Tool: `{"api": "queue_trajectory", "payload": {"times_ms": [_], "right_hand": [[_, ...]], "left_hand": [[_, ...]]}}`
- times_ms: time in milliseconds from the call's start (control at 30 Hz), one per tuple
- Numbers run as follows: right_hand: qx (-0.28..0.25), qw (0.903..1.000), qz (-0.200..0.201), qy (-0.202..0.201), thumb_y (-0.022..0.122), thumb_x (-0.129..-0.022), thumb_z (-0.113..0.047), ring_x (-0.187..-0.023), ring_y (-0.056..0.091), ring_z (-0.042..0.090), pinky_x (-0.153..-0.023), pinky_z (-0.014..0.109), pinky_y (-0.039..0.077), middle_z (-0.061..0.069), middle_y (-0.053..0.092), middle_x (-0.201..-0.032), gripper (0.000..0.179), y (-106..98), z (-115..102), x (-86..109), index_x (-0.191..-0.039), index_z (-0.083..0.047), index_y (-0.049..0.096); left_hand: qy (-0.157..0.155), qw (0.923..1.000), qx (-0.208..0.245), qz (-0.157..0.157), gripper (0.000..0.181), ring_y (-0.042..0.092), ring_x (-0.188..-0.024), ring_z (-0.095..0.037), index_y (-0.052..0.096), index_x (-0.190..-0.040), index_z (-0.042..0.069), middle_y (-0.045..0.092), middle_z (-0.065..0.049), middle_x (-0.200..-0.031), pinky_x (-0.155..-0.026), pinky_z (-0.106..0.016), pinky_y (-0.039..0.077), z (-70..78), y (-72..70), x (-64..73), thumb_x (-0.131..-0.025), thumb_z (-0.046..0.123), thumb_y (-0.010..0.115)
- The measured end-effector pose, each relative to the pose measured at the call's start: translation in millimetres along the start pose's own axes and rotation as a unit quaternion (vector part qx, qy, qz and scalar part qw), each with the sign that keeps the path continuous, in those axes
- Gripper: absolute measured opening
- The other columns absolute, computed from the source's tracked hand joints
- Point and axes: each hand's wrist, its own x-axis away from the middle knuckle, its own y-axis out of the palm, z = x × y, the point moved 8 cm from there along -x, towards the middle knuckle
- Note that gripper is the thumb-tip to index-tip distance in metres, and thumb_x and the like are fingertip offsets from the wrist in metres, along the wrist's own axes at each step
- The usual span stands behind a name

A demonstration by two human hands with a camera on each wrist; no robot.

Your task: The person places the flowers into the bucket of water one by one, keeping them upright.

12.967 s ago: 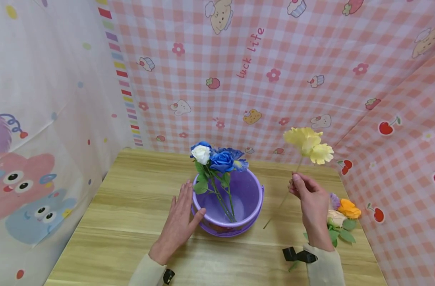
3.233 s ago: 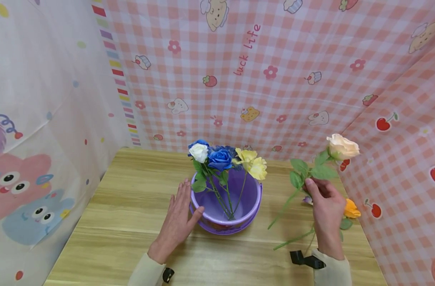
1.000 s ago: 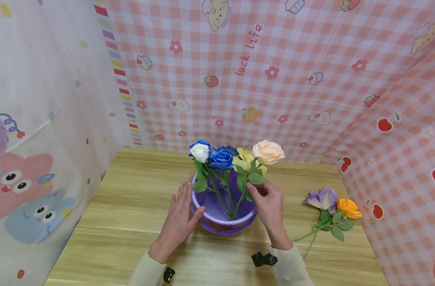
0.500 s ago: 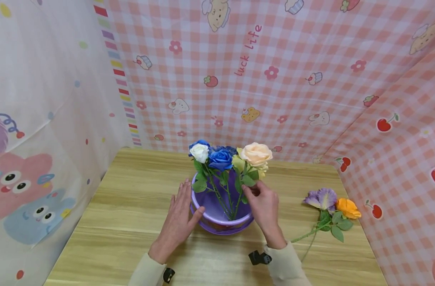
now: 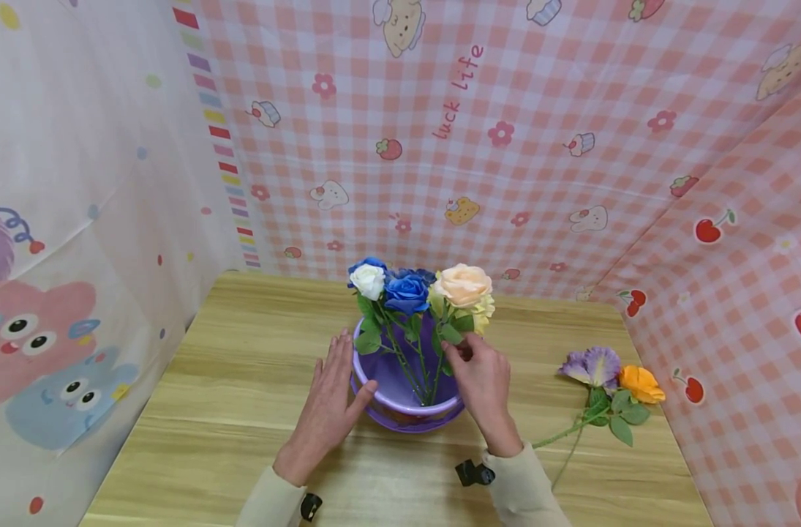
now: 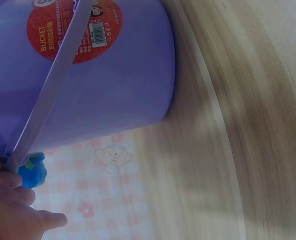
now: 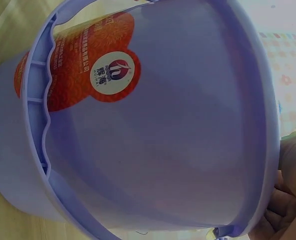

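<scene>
In the head view, a purple bucket (image 5: 410, 408) holds several artificial flowers: a white rose (image 5: 368, 281), a blue rose (image 5: 408, 291) with more blue petals behind, and a yellow flower (image 5: 484, 311). My right hand (image 5: 484, 377) pinches the stem of a peach rose (image 5: 464, 284) above the bucket's right rim. The rose stands upright, its stem reaching down inside, its bloom partly covering the yellow flower. Against the left rim rests my left hand (image 5: 326, 399), fingers straight. Both wrist views show the bucket wall, its label and its handle (image 7: 38, 100).
On the wooden table (image 5: 242, 380), to the right, lie a purple flower (image 5: 594, 364) and an orange rose (image 5: 642, 384) with green leaves. A pink checked cloth (image 5: 387, 183) hangs behind and at the right; a white printed cloth (image 5: 97, 219) hangs at the left.
The yellow flower went from my right hand into the bucket. My right hand then took the peach rose from the right, brought it over the bucket and shifted it slightly left. Left hand stayed.
</scene>
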Motion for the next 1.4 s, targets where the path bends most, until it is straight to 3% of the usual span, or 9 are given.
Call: {"api": "queue_trajectory", "payload": {"times_ms": [133,333,633,833,1233,1400], "right_hand": [[0.023,0.9991,-0.018,-0.032,0.085,-0.083,-0.015,-0.060,0.068,0.024,-0.054,0.045,0.051,0.006,0.074,-0.072,0.013,1,-3,0.7,-0.084,-0.007,0.076],[-0.038,0.9965,-0.063,-0.041,0.080,-0.086,-0.004,-0.079,0.074,0.021,-0.069,0.042,0.059,0.006,0.079,-0.091,0.019,-3,-3,4.0,-0.105,-0.006,0.081],[-0.157,0.9866,-0.045,0.001,0.077,-0.091,-0.001,-0.087,0.075,0.021,-0.076,0.021,0.060,0.011,0.078,-0.105,0.019,-21,16,10.8,-0.110,-0.001,0.079],[-0.208,0.9768,-0.030,0.041,0.075,-0.094,-0.003,-0.092,0.074,0.015,-0.080,0.017,0.058,0.011,0.078,-0.107,0.018,-33,34,15.2,-0.112,0.001,0.077],[-0.214,0.9726,0.002,0.091,0.071,-0.099,-0.008,-0.091,0.068,-0.002,-0.079,0.012,0.055,0.016,0.077,-0.104,0.017,-57,73,27.6,-0.110,0.003,0.076],[-0.185,0.9771,0.019,0.103,0.069,-0.101,-0.011,-0.089,0.067,-0.005,-0.078,0.009,0.053,0.015,0.077,-0.103,0.016,-72,93,33.7,-0.110,-0.001,0.078]], "left_hand": [[-0.003,1.0000,0.005,-0.003,0.085,0.012,-0.158,-0.036,0.010,-0.166,0.003,0.009,-0.013,-0.173,-0.123,-0.064,0.014,0.1,0.3,0.5,-0.106,0.049,0.050],[0.003,1.0000,0.004,0.005,0.085,0.016,-0.156,-0.040,0.012,-0.165,0.001,0.014,-0.019,-0.171,-0.122,-0.066,0.015,1.2,-0.8,0.1,-0.106,0.048,0.050],[0.000,1.0000,0.000,0.001,0.085,0.013,-0.158,-0.036,0.010,-0.165,0.002,0.009,-0.014,-0.172,-0.123,-0.064,0.014,1.5,0.2,-0.2,-0.107,0.049,0.048],[-0.002,1.0000,0.003,-0.003,0.084,0.013,-0.158,-0.037,0.010,-0.165,0.002,0.007,-0.012,-0.172,-0.123,-0.063,0.013,2.1,0.0,0.2,-0.107,0.048,0.049],[0.002,1.0000,0.001,0.000,0.084,0.015,-0.157,-0.039,0.011,-0.165,0.001,0.008,-0.013,-0.172,-0.123,-0.063,0.014,1.3,0.2,0.3,-0.107,0.047,0.050],[0.003,1.0000,0.004,0.002,0.083,0.014,-0.157,-0.037,0.012,-0.165,0.001,0.009,-0.014,-0.172,-0.123,-0.064,0.015,1.7,0.3,0.1,-0.107,0.047,0.050]]}}
